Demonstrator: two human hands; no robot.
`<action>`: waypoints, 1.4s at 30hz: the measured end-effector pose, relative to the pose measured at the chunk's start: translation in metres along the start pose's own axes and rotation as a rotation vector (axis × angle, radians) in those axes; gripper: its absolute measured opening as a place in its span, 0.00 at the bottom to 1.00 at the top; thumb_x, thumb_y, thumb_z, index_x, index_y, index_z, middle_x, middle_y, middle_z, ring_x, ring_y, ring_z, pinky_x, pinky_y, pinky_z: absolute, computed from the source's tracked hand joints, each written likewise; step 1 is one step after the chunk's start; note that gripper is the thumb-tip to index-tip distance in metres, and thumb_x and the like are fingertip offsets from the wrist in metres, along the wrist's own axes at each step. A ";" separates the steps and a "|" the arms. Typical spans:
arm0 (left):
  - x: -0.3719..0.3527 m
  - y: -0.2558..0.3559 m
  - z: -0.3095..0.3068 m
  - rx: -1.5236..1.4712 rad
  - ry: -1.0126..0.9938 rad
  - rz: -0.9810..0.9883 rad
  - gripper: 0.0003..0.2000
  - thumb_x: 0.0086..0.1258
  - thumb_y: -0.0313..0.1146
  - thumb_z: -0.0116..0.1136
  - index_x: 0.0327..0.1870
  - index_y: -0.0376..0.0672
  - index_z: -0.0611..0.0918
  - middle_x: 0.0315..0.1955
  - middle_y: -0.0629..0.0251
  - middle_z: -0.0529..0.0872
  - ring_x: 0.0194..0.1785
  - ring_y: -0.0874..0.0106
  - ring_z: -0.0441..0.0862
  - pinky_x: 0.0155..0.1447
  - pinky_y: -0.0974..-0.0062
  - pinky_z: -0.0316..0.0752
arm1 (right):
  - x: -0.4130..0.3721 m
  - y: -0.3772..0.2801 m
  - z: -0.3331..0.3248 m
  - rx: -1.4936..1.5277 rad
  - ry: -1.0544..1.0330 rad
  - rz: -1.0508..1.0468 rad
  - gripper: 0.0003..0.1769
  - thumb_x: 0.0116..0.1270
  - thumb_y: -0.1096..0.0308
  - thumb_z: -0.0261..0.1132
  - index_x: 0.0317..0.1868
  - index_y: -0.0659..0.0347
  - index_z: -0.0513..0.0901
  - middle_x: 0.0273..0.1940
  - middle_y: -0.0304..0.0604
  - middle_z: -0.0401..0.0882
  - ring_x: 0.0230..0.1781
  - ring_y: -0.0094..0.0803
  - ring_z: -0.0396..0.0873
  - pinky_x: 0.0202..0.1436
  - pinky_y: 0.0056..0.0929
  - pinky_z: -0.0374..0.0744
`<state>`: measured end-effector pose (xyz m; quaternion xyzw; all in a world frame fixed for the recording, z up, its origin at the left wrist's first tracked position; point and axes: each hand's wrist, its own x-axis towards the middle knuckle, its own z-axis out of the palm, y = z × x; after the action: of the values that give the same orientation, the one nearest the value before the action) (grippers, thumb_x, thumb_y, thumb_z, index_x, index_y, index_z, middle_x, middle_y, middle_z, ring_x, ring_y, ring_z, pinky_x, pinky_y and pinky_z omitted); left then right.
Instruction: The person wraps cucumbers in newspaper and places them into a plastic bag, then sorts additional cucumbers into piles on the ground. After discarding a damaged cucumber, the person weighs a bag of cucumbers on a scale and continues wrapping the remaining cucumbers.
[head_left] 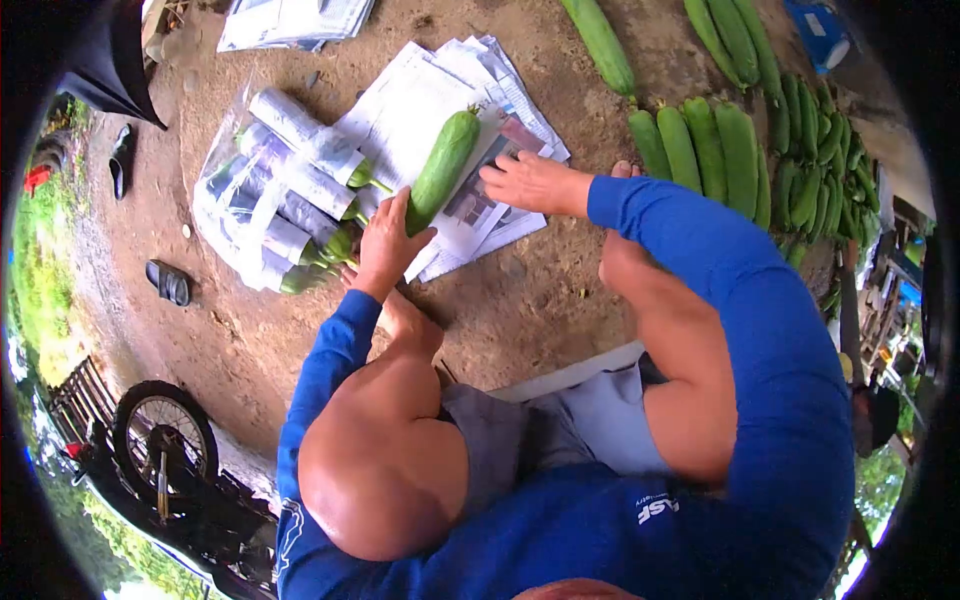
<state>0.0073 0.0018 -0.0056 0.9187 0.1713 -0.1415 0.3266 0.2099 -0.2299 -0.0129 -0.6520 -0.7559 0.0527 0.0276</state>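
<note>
A long green gourd [445,170] lies slantwise on a stack of newspaper sheets [395,110] in front of me. My left hand [388,245] is at the gourd's lower end, thumb and fingers apart and touching it. My right hand [525,182] rests on the printed sheets just right of the gourd, fingers spread, holding nothing. Left of the stack, a clear plastic bag [215,200] holds several gourds wrapped in newspaper [325,150], their green ends showing toward my left hand.
Rows of bare green gourds [705,145] lie on the ground at the right, with another gourd [600,45] above. More newspaper [290,22] is at the top. Sandals [168,282], a motorcycle [165,440] and a blue packet [818,35] stand farther off.
</note>
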 end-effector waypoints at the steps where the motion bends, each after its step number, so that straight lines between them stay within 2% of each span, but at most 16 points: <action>1: 0.002 -0.003 0.000 -0.015 -0.006 0.007 0.40 0.59 0.44 0.76 0.71 0.38 0.71 0.59 0.45 0.81 0.61 0.47 0.80 0.65 0.57 0.76 | -0.001 0.001 -0.002 0.001 -0.019 -0.003 0.04 0.62 0.66 0.63 0.33 0.55 0.83 0.42 0.39 0.76 0.47 0.35 0.79 0.39 0.35 0.84; 8: 0.000 0.001 -0.009 -0.286 0.026 0.048 0.37 0.56 0.41 0.76 0.67 0.35 0.75 0.54 0.46 0.83 0.59 0.52 0.82 0.64 0.62 0.76 | -0.005 -0.004 -0.013 -0.004 -0.190 -0.041 0.05 0.60 0.65 0.65 0.33 0.55 0.85 0.36 0.40 0.81 0.43 0.38 0.81 0.42 0.38 0.82; 9: 0.000 0.006 -0.011 -0.315 0.017 0.046 0.37 0.56 0.41 0.76 0.67 0.35 0.75 0.54 0.46 0.83 0.59 0.52 0.82 0.64 0.62 0.76 | -0.005 -0.004 -0.018 -0.004 -0.179 -0.060 0.05 0.61 0.66 0.64 0.33 0.55 0.85 0.34 0.40 0.82 0.42 0.38 0.82 0.45 0.42 0.81; 11: 0.003 0.015 -0.013 -0.365 0.023 0.094 0.37 0.56 0.41 0.77 0.67 0.36 0.75 0.55 0.46 0.83 0.58 0.52 0.82 0.63 0.61 0.77 | -0.005 -0.005 -0.026 0.008 -0.093 -0.078 0.04 0.61 0.65 0.64 0.32 0.54 0.84 0.33 0.38 0.81 0.41 0.37 0.81 0.44 0.40 0.80; 15: 0.019 0.029 -0.014 -0.259 -0.010 0.131 0.35 0.56 0.41 0.75 0.67 0.44 0.75 0.56 0.53 0.81 0.57 0.51 0.82 0.60 0.59 0.78 | -0.006 -0.014 -0.046 -0.086 -0.053 -0.089 0.02 0.61 0.66 0.63 0.30 0.51 0.79 0.32 0.34 0.76 0.38 0.32 0.78 0.44 0.36 0.76; 18: 0.024 0.034 -0.006 -0.189 -0.074 0.105 0.36 0.56 0.42 0.75 0.68 0.45 0.74 0.57 0.54 0.80 0.56 0.51 0.83 0.59 0.59 0.79 | -0.009 -0.015 -0.046 -0.011 -0.032 -0.081 0.03 0.60 0.66 0.63 0.29 0.50 0.78 0.30 0.34 0.74 0.37 0.32 0.76 0.43 0.36 0.76; 22: 0.018 0.039 0.006 -0.156 -0.102 0.125 0.37 0.57 0.44 0.75 0.69 0.46 0.73 0.54 0.53 0.80 0.54 0.50 0.83 0.57 0.56 0.80 | -0.030 -0.017 -0.050 0.038 -0.206 -0.034 0.02 0.60 0.66 0.62 0.30 0.51 0.77 0.33 0.35 0.74 0.41 0.33 0.77 0.45 0.36 0.76; 25: 0.015 0.039 0.014 -0.163 -0.109 0.142 0.37 0.57 0.44 0.76 0.68 0.46 0.74 0.53 0.52 0.80 0.53 0.49 0.83 0.56 0.55 0.80 | -0.039 -0.014 -0.060 0.045 -0.168 -0.029 0.02 0.61 0.67 0.62 0.32 0.52 0.77 0.34 0.36 0.74 0.43 0.33 0.77 0.47 0.36 0.76; 29: 0.017 0.050 0.011 -0.177 -0.147 0.146 0.35 0.58 0.42 0.75 0.67 0.46 0.74 0.53 0.50 0.80 0.54 0.47 0.83 0.56 0.54 0.79 | -0.030 -0.013 -0.063 0.043 -0.140 -0.040 0.01 0.61 0.67 0.62 0.33 0.51 0.79 0.35 0.37 0.77 0.43 0.34 0.78 0.44 0.38 0.75; 32: 0.031 0.042 0.025 -0.317 -0.055 0.274 0.32 0.60 0.41 0.74 0.67 0.45 0.76 0.53 0.49 0.80 0.52 0.47 0.83 0.58 0.55 0.79 | -0.025 -0.010 -0.067 0.096 -0.136 0.005 0.01 0.62 0.68 0.62 0.34 0.51 0.77 0.36 0.38 0.76 0.43 0.36 0.78 0.46 0.38 0.75; 35: 0.046 0.032 0.035 -0.444 -0.148 0.250 0.26 0.69 0.47 0.69 0.64 0.43 0.82 0.52 0.50 0.84 0.50 0.54 0.85 0.59 0.60 0.79 | -0.012 -0.002 -0.073 0.128 -0.103 0.073 0.01 0.62 0.69 0.61 0.34 0.52 0.76 0.36 0.39 0.76 0.43 0.38 0.78 0.47 0.40 0.75; 38: 0.062 0.022 0.030 -0.710 -0.401 0.055 0.27 0.76 0.53 0.61 0.62 0.39 0.83 0.50 0.55 0.88 0.53 0.64 0.84 0.60 0.67 0.78 | 0.004 0.018 -0.064 0.146 -0.084 0.120 0.02 0.63 0.68 0.61 0.37 0.52 0.78 0.38 0.39 0.79 0.47 0.39 0.80 0.47 0.42 0.76; 39: 0.065 0.022 0.027 -0.822 -0.448 -0.116 0.30 0.78 0.58 0.55 0.60 0.35 0.84 0.50 0.58 0.89 0.53 0.71 0.83 0.61 0.69 0.77 | 0.010 0.026 -0.056 0.173 -0.096 0.142 0.02 0.64 0.68 0.60 0.37 0.52 0.78 0.39 0.39 0.80 0.48 0.40 0.80 0.47 0.42 0.77; 42: 0.060 0.027 0.014 -0.779 -0.419 -0.092 0.28 0.78 0.55 0.58 0.57 0.35 0.86 0.46 0.60 0.90 0.51 0.72 0.84 0.59 0.69 0.78 | 0.027 0.044 -0.044 0.197 -0.109 0.183 0.03 0.64 0.68 0.60 0.38 0.53 0.78 0.41 0.40 0.81 0.50 0.41 0.81 0.49 0.43 0.77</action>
<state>0.0699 -0.0136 -0.0231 0.6699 0.1825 -0.2637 0.6696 0.2543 -0.1945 0.0245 -0.7085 -0.6848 0.1643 0.0456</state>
